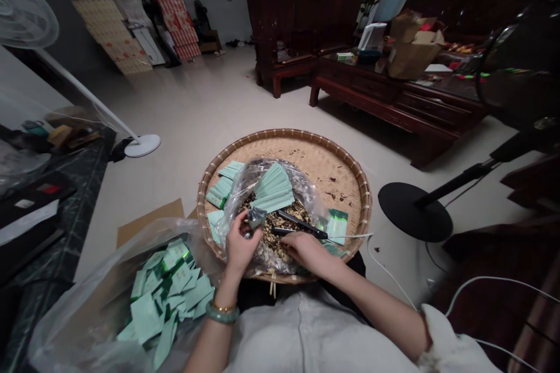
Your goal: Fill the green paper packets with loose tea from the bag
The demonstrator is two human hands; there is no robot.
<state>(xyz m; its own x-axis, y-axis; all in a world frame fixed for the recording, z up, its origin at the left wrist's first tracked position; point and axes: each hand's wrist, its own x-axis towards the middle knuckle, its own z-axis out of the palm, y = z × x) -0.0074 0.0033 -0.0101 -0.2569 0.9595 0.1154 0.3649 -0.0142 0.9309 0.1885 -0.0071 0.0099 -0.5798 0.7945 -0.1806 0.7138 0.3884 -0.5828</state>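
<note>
While the left hand (pixel 239 243) pinches a foil packet (pixel 256 218) between fingertips pressed together, the packet sits above loose dried leaves (pixel 280 227) inside a clear bag (pixel 249 178), toward the front rim of a round basket (pixel 332 172). A black clamp (pixel 301 227) lies with its long axis across the basket, forked end pointing left toward the packet, cord running right. The right hand (pixel 308 249) has its fingers together beside the clamp's lower arm; whether they grip it, cannot tell. Green slips (pixel 273 188) fan at the bag's far side; more fill a second bag (pixel 83 326) off the basket's front-left edge.
</note>
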